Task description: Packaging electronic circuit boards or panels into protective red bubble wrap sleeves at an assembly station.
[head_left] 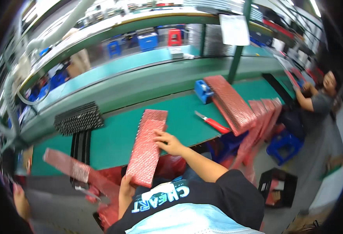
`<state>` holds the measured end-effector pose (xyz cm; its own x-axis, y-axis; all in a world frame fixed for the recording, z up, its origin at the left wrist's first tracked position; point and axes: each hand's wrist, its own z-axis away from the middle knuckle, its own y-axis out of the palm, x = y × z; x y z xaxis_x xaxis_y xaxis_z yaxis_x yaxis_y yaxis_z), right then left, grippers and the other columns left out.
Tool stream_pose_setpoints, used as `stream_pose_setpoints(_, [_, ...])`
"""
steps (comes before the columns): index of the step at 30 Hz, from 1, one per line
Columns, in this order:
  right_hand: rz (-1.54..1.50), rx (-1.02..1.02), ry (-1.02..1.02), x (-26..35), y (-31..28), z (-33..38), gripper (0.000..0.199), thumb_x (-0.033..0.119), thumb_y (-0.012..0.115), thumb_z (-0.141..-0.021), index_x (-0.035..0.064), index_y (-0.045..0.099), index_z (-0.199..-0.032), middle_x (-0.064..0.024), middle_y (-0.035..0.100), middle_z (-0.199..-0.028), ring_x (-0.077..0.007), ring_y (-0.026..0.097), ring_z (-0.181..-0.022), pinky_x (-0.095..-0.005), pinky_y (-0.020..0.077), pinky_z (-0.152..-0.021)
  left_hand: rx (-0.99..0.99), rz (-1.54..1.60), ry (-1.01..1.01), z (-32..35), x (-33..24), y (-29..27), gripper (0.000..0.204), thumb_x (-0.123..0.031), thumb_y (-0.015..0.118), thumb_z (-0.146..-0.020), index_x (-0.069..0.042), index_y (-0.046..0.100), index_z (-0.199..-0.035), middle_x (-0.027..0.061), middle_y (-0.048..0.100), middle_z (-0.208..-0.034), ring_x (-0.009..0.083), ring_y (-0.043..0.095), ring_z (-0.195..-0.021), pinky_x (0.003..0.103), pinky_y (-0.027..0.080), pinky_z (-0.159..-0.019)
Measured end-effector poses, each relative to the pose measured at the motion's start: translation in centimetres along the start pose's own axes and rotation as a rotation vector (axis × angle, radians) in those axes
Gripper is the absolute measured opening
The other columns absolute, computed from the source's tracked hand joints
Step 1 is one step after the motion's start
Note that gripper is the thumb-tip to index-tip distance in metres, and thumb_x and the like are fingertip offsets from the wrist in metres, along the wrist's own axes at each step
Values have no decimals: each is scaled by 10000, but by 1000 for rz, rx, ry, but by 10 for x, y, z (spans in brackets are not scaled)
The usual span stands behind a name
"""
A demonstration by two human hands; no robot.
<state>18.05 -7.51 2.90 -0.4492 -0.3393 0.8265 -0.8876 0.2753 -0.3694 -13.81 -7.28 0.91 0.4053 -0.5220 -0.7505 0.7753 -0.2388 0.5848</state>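
Note:
A long flat pack in pink bubble wrap [148, 146] lies tilted in front of me, its far end over the green bench top and its near end at my lap. My left hand [127, 188] grips the near left corner, thumb on top. On the right side of the pack rests my right hand [170, 143], its fingers stretched out and apart over the wrap. What is inside the pack is hidden. To the right on the bench lies a knife with a red handle [217, 124], its blade pointing away to the left.
A blue tape dispenser [204, 92] stands beside a stack of pink bubble wrap [234, 105]. Black ridged parts [79, 119] sit at left, near loose bubble wrap [66, 163]. A co-worker [321, 97] is at right, past a blue stool [284, 149] and black crate [264, 181].

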Motion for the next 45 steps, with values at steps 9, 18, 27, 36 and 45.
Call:
stream_pose_setpoints(9, [326,12,-120,27,3,6,276,180,651,-886,119,725,-1145,-98,527,-1434,-296,459,-1317,-391,359,-1101,-63,60,160,9,64,11,480,-251,599,-970,-40,472,-1383,130,633,-1248,238,659,-1041,352,520,-914])
stream_pose_setpoints(18, [322,13,-108,23,7,8,291,210,639,-897,134,717,-1166,-87,519,-1443,-299,443,-1328,-408,342,-1114,-57,154,151,8,53,27,487,-143,634,-935,-36,460,-1377,127,617,-1263,226,663,-1037,310,537,-882])
stream_pose_setpoints(27, [10,-218,-51,38,-27,-15,340,133,673,-867,82,667,-1204,-126,563,-1372,-260,564,-1167,-373,455,-968,-42,178,144,6,55,25,490,-124,638,-926,-37,463,-1376,128,623,-1257,235,664,-1037,315,534,-895])
stream_pose_setpoints(36, [539,-871,-130,244,-349,-162,474,122,430,-952,91,478,-1423,-68,608,-584,-131,540,-501,-260,431,-512,-110,183,115,2,53,32,495,-90,639,-907,-6,461,-1362,144,625,-1234,232,668,-1015,303,546,-859])
stream_pose_setpoints(45, [558,-871,439,241,-474,-144,618,133,518,-797,263,561,-1400,-66,708,-858,-176,571,-596,-308,420,-523,-152,138,169,9,35,21,421,-31,613,-872,42,533,-1278,155,653,-1159,231,665,-960,311,538,-839])
